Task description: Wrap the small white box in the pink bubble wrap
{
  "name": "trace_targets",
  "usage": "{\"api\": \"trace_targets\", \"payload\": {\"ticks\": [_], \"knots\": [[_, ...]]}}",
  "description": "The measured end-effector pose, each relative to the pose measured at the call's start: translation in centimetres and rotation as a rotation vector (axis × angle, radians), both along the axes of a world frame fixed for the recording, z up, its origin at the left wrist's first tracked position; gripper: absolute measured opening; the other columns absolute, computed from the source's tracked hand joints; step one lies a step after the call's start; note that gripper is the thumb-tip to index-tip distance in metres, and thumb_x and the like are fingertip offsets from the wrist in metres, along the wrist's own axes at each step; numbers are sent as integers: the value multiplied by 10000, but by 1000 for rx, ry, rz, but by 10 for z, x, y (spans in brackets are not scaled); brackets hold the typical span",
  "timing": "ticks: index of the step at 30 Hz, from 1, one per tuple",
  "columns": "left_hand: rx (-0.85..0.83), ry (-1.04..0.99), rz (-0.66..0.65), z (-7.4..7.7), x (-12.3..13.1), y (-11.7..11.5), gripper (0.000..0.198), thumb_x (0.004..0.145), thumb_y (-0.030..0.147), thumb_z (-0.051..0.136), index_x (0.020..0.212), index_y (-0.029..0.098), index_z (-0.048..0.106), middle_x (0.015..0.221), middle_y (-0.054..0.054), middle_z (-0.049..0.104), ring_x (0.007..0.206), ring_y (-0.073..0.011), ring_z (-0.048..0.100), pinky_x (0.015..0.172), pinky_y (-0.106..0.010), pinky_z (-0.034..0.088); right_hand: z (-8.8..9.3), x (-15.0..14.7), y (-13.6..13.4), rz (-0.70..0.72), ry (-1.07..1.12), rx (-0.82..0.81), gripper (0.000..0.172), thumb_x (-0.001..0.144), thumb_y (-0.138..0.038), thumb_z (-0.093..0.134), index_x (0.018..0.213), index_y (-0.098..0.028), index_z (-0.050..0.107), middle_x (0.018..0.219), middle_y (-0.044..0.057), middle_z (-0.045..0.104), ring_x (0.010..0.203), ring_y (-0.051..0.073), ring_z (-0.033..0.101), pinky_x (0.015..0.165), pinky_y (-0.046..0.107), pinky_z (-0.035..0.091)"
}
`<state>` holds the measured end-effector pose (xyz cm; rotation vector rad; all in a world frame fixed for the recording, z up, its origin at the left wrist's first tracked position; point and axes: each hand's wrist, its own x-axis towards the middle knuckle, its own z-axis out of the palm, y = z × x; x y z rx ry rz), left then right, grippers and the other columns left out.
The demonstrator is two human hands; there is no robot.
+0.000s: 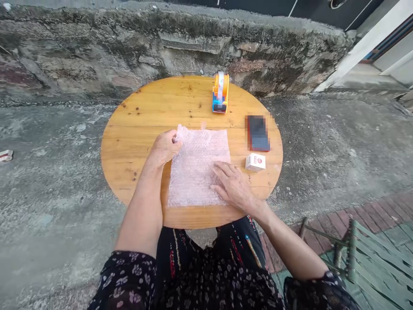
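Bubble wrap sheet [196, 165] lies flat mid-table on the round wooden table [138, 129], reaching close to its near edge. Its long axis runs roughly near-to-far.

Your left hand [164, 148] has its fingers curled shut on the sheet's far-left corner, fingertips hidden. Your right hand [232, 185] lies flat with fingers spread on the near-right part, gripping nothing.

Small white box [255, 162] sits just beside the sheet toward the right edge, print unreadable. Phone [258, 132] is beyond it, blurred out. Orange-blue tape dispenser [220, 92] stands at the far edge.

Outdoors: rough concrete ground [48, 193], weathered stone wall [129, 47] behind, green slatted chair [371, 254] cut off at lower right.
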<state>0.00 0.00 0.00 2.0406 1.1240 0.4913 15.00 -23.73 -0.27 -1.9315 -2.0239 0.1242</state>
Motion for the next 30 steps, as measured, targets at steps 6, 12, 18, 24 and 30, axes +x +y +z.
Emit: {"api": "trace_targets", "payload": {"ticks": [6, 12, 18, 24, 30], "knots": [[223, 161, 13, 0, 5, -3, 277, 750, 245, 566, 1019, 222, 631, 749, -31, 614, 717, -221, 544, 631, -311, 341, -6, 13, -4, -88, -6, -26, 464, 947, -332, 527, 1360, -122, 503, 1421, 174, 513, 1298, 338, 471, 1051, 545, 412], [394, 67, 191, 19, 5, -23, 336, 838, 262, 552, 1168, 217, 595, 1054, -77, 656, 967, -255, 594, 841, -380, 473, -1, 10, -3, -105, 9, 39, 416, 937, -219, 465, 1329, -100, 536, 1411, 171, 521, 1290, 325, 485, 1066, 544, 417], [543, 65, -323, 27, 5, -83, 310, 915, 158, 426, 1158, 185, 617, 1173, -84, 647, 1127, -249, 570, 986, -429, 478, 3, 2, 25, -68, -12, 70, 453, 929, -111, 389, 1360, -32, 504, 1439, 193, 490, 1343, 286, 439, 1133, 459, 379], [543, 188, -434, -13, -9, -92, 487, 914, 290, 532, 1365, 113, 474, 1428, -158, 504, 1341, -299, 438, 1131, -479, 363, -8, 5, 45, -9, -117, -1, 507, 988, -300, 443, 1434, -60, 433, 1497, 168, 439, 1392, 308, 379, 1145, 482, 340], [544, 173, -464, -21, -20, -84, 499, 929, 325, 521, 1381, 119, 474, 1480, -140, 460, 1396, -295, 378, 1166, -480, 322, -11, 15, 22, -208, -156, -70, 477, 968, -197, 425, 1408, -17, 459, 1497, 201, 427, 1377, 346, 390, 1112, 505, 373]]}}
